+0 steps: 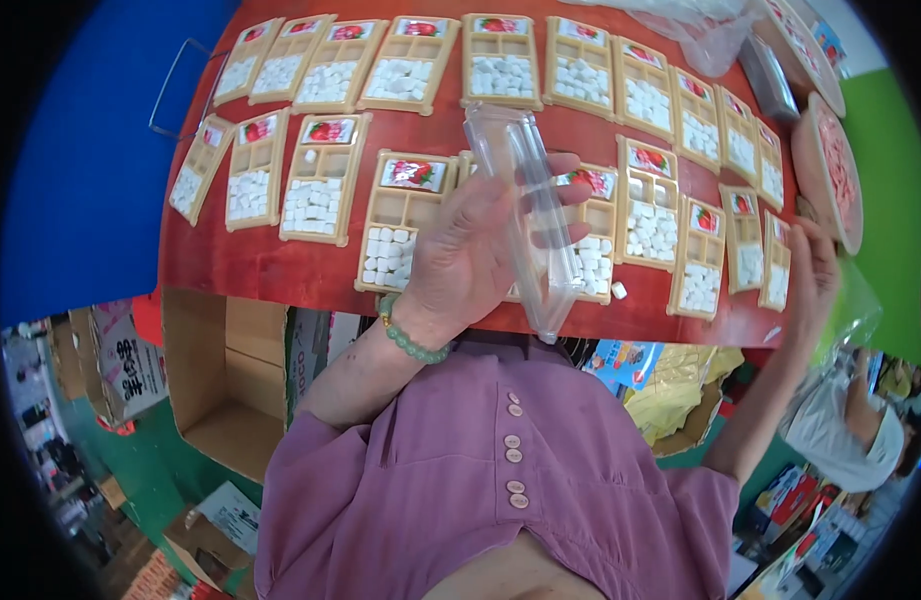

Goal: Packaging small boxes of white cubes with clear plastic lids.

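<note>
Left hand (470, 250) fingers clasp a clear lid (530, 215) above the red worktop (280, 265); right hand (812, 272), fingers loosely spread, touches the worktop edge; the lid is best kept level.

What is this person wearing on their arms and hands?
Both hands are bare, with no gloves. The left hand has a bracelet of pale green beads at the wrist. The right hand wears nothing visible. The mauve-pink shirt, with small round buttons, leaves both forearms uncovered.
</note>
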Motion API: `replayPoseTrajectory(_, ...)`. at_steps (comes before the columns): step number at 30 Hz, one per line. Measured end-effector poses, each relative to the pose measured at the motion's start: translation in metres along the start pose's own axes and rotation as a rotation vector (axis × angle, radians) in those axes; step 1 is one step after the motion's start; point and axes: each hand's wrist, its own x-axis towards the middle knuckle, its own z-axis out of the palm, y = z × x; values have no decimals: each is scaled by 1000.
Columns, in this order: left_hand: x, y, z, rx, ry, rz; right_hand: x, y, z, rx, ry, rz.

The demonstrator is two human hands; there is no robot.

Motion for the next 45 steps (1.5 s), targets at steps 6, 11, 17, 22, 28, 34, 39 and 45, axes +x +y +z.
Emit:
replayPoseTrajectory(6, -4, -9, 8, 270, -21, -6, -73, -126, 143, 332, -683, -172)
replayPoseTrajectory(11, -6, 0, 18, 455, -57, 86, -76, -137, 148, 522, -836, 219)
replayPoseTrajectory(17, -11, 2, 20, 586, -16, -29, -86, -112, 157, 860, -846, 343)
replayPoseTrajectory(22, -5, 0, 21, 560, -53, -55, -88, -105, 155, 897, -828, 395)
replayPoseTrajectory(28, -2, -6, 19, 539, -72, -84, -89, -98, 148, 875, -834, 369)
replayPoseTrajectory(34, 4, -9, 14, 513, -113, -131, -97, -100, 136, 803, -747, 251)
replayPoseTrajectory(39, 3, -12, 15, 498, -93, -153, -101, -107, 126, 385, -574, -121)
replayPoseTrajectory(45, 2, -17, 12, 704, -109, -34, -111, -113, 126, 182, -487, -149)
